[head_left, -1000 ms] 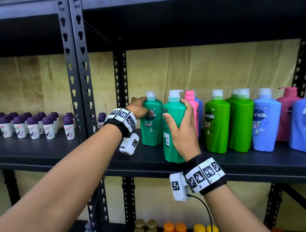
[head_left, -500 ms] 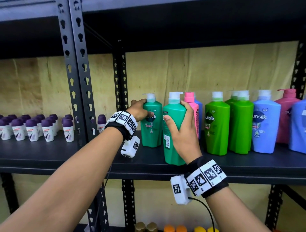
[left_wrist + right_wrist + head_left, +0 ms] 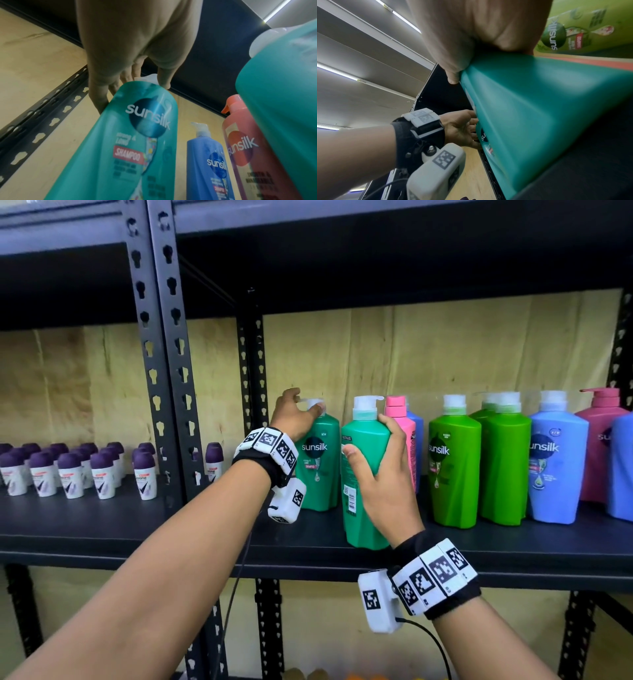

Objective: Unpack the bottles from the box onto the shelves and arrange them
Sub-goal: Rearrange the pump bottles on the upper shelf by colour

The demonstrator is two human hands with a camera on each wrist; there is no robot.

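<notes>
Two teal Sunsilk pump bottles stand on the dark shelf (image 3: pixel 205 529). My left hand (image 3: pixel 301 412) grips the white pump top of the left teal bottle (image 3: pixel 317 467), which faces front; the left wrist view shows this bottle (image 3: pixel 137 135) under my left hand (image 3: pixel 137 75), whose fingers curl over its pump. My right hand (image 3: pixel 380 474) wraps round the second teal bottle (image 3: pixel 363 440), thumb on its front, fingers behind. That bottle (image 3: pixel 539 108) stands near the shelf's front edge with its barcode side toward me. The box is out of view.
To the right stand pink (image 3: pixel 400 433), lime green (image 3: pixel 452 467) and blue (image 3: pixel 555 467) Sunsilk bottles in rows. Several small purple-capped roll-ons (image 3: pixel 72 474) fill the left bay behind a perforated black upright (image 3: pixel 164 371). Another shelf hangs close overhead.
My left hand has slid up from the shoulder of the left teal bottle to its pump top. The right hand still holds the second teal bottle in the same spot.
</notes>
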